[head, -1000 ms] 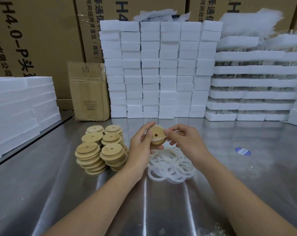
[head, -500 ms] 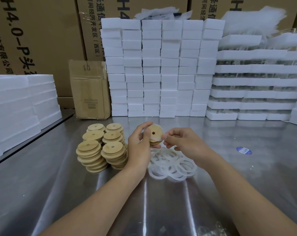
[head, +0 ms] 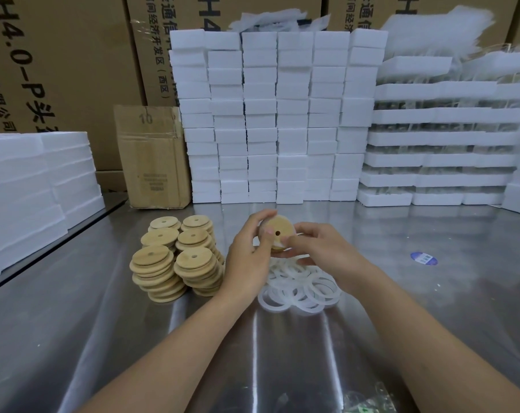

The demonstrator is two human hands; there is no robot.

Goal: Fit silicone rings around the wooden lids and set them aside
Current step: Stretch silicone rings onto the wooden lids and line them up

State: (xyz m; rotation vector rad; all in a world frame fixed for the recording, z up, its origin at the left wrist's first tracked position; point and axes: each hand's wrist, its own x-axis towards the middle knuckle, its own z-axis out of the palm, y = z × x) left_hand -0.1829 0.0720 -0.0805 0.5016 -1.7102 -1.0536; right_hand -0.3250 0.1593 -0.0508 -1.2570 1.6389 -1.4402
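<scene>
Mid-worktop, left hand is gripping the wooden lid, right hand is pinching its lower rim; the silicone ring, pulled outward a second ago, is likely seating.

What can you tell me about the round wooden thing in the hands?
The wooden lid is a pale, light-brown disc with a small round hole in its middle. It is held above the pile of white rings, tilted so its flat face looks toward the camera. The left hand grips its left rim, thumb on the face. The right hand pinches its lower right edge, where a bit of white shows, perhaps a ring going on; it is too hidden to be sure.
</scene>
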